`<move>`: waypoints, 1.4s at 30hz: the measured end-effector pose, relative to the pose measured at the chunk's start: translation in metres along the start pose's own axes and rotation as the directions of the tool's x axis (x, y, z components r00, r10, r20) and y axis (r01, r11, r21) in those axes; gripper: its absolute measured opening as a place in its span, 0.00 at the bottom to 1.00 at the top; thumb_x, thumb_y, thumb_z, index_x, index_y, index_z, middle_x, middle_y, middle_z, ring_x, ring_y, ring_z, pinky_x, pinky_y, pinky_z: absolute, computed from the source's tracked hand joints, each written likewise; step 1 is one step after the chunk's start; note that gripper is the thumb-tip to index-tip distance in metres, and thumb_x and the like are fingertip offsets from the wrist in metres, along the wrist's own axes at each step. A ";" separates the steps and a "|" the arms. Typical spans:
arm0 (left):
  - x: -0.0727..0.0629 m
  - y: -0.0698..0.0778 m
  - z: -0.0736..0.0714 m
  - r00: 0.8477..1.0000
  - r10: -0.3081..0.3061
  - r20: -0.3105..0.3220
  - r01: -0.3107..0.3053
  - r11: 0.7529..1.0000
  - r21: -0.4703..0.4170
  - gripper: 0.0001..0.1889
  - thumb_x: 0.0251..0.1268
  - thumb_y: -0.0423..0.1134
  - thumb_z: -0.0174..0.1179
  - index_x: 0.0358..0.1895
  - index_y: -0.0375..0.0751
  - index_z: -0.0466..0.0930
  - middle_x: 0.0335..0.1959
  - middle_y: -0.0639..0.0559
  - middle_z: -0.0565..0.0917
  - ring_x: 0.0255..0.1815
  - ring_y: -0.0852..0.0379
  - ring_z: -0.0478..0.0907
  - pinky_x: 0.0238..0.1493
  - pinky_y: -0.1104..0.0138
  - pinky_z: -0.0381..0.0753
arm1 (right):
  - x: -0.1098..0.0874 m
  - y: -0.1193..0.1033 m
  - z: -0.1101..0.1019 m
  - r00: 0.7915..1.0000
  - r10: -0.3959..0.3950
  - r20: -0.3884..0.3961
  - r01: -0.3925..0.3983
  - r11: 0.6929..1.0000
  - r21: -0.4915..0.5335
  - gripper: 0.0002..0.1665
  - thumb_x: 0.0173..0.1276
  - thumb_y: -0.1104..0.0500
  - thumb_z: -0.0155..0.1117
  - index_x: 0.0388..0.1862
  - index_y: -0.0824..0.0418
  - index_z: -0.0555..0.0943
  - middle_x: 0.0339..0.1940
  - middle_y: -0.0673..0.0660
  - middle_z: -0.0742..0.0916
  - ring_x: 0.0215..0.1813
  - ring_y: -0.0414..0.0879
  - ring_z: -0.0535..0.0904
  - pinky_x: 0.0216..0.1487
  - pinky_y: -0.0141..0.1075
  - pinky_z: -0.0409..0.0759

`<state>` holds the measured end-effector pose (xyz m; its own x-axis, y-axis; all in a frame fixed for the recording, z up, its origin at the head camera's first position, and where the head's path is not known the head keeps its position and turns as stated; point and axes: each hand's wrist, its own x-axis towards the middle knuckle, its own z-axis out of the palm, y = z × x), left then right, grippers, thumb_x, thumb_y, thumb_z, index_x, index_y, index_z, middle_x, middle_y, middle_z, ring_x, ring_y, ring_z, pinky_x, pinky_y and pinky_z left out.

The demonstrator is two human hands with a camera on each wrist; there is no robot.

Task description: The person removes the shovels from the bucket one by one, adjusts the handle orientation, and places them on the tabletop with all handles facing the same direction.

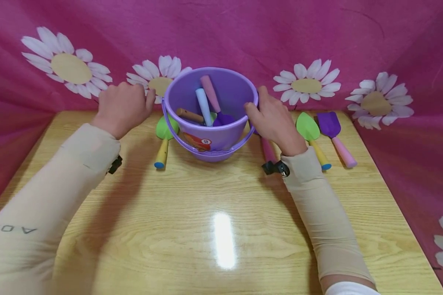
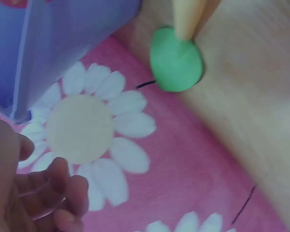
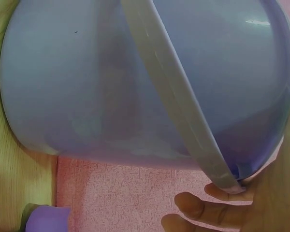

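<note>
A purple bucket stands upright near the back of the table, its handle hanging down in front. Inside lean a toy shovel with a pink handle, a light blue handle and a brown handle. My right hand grips the bucket's right rim, thumb over the edge; in the right wrist view its fingers lie outside, by the handle's joint. Left of the bucket, my left hand hovers with loosely curled fingers, holding nothing. In the left wrist view it is apart from the bucket.
A green trowel with a yellow handle lies left of the bucket. Partly hidden under my right wrist is a dark pink handle. Further right lie another green trowel and a purple shovel. Daisy-patterned pink cloth hangs behind the table.
</note>
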<state>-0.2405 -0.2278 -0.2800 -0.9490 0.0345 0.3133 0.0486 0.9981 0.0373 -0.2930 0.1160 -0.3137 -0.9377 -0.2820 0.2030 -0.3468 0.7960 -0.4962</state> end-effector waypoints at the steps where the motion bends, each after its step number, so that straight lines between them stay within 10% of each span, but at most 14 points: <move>1: 0.002 0.002 -0.003 0.999 0.019 -0.030 -0.019 1.000 0.001 0.30 0.79 0.52 0.39 0.16 0.39 0.66 0.14 0.42 0.69 0.18 0.33 0.74 0.14 0.52 0.66 | 0.000 0.001 0.000 1.000 0.001 0.000 -0.001 1.000 0.002 0.36 0.73 0.37 0.41 0.68 0.60 0.65 0.53 0.64 0.83 0.51 0.60 0.81 0.53 0.54 0.79; 8: 0.013 0.020 -0.022 0.988 0.098 -0.116 -0.096 0.995 0.026 0.27 0.76 0.53 0.43 0.21 0.37 0.68 0.16 0.39 0.72 0.21 0.28 0.76 0.17 0.46 0.71 | 0.000 0.002 0.000 1.000 -0.001 -0.005 0.000 1.000 -0.010 0.35 0.73 0.37 0.42 0.68 0.60 0.66 0.52 0.63 0.84 0.51 0.60 0.82 0.53 0.55 0.79; 22: 0.037 0.061 -0.028 0.958 0.287 -0.013 -0.283 0.951 0.120 0.25 0.74 0.50 0.44 0.45 0.27 0.78 0.38 0.29 0.86 0.41 0.30 0.81 0.45 0.40 0.83 | 0.000 0.002 0.001 1.000 -0.006 0.015 0.006 1.000 0.009 0.35 0.73 0.37 0.43 0.68 0.58 0.65 0.52 0.60 0.83 0.50 0.57 0.80 0.53 0.53 0.80; 30: 0.053 0.072 -0.014 0.844 0.532 0.066 -0.536 0.841 0.080 0.26 0.78 0.52 0.47 0.52 0.28 0.80 0.48 0.30 0.86 0.52 0.34 0.77 0.61 0.44 0.76 | 0.001 0.002 -0.001 1.000 -0.013 0.013 0.013 1.000 0.015 0.33 0.73 0.39 0.43 0.66 0.58 0.66 0.48 0.60 0.83 0.48 0.56 0.80 0.51 0.51 0.79; 42: 0.076 0.089 0.001 0.760 0.622 0.190 -0.642 0.764 0.066 0.21 0.73 0.42 0.52 0.59 0.29 0.75 0.58 0.30 0.77 0.60 0.33 0.72 0.66 0.42 0.73 | 0.000 0.005 0.002 1.000 -0.027 -0.007 0.027 1.000 0.007 0.31 0.73 0.40 0.44 0.64 0.58 0.66 0.46 0.59 0.83 0.46 0.56 0.80 0.48 0.51 0.79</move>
<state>-0.3081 -0.1361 -0.2536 -0.7502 0.6562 0.0810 0.6255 0.7440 -0.2348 -0.2952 0.1191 -0.3181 -0.9278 -0.2999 0.2220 -0.3722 0.7844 -0.4962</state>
